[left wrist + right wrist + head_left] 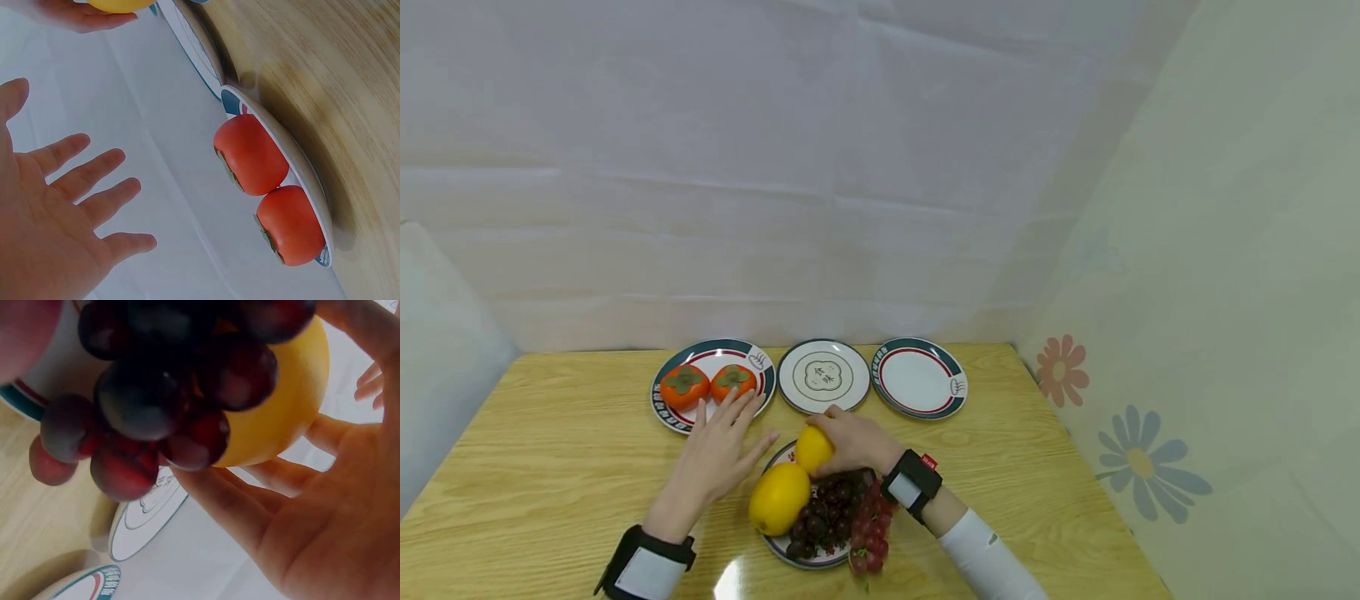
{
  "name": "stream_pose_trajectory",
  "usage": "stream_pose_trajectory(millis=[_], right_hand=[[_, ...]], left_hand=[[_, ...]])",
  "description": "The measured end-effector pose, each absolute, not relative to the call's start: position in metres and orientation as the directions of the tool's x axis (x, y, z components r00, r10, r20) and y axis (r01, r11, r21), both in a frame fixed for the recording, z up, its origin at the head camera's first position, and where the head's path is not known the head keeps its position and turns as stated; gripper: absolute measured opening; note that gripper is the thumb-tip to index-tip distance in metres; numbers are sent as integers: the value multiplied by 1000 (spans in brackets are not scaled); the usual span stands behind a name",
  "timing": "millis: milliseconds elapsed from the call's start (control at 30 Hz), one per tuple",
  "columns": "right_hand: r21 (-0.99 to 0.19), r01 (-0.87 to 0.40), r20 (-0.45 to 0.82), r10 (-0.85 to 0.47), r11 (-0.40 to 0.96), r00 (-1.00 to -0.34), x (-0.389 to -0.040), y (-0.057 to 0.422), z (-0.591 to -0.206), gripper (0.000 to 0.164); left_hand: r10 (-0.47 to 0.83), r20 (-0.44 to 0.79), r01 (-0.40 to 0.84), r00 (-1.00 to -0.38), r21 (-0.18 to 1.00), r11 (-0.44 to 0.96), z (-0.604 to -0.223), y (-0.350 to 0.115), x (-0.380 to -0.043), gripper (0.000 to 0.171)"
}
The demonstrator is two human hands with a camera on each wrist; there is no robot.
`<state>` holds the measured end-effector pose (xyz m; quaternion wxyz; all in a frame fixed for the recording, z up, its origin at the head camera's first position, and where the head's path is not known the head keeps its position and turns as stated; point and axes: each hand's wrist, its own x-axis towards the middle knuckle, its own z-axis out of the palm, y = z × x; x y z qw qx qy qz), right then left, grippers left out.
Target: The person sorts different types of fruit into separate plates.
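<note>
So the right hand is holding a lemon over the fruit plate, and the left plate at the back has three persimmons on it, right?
Not quite: the left plate holds two persimmons, not three, as the head view and left wrist view both show. The rest stands: the right hand grips a lemon over the fruit plate.

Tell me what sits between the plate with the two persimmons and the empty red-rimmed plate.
A small white plate with a green emblem, empty, sits between the persimmon plate and the red-rimmed plate; the head view shows it.
</note>
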<state>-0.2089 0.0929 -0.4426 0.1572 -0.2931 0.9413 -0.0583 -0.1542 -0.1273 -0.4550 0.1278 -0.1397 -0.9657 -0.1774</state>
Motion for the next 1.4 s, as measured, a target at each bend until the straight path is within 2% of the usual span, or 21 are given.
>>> stream_pose_trajectory(millis=[367,500,667,1033,1267,1400], right_hand=[[-253,-525,-107,-563,813,-820,-229,108,-434,77],[-298,-448,-64,-486,843,-872,-254,118,-431,77],[-334,-330,-31,-360,883,-932,-284,124,-448,78],[-357,-214,-56,-250,909,-967,-302,123,-473,76],[-388,-217,-68,-263,896,-962,-301,126,-471,81],[-360,-321,3,-343,876,-939,-288,118,-456,81]], left_hand=[[218,338,325,-916,305,895,-455,-128,-152,61],[212,329,320,-920,318,893,-454,-128,-151,62],[211,319,315,-924,319,894,-455,-129,-150,62],[206,336,316,-919,316,895,-454,-128,-151,61],[199,356,314,-913,300,901,-452,-130,-151,61],[198,352,309,-915,295,904,-452,-131,-151,61]])
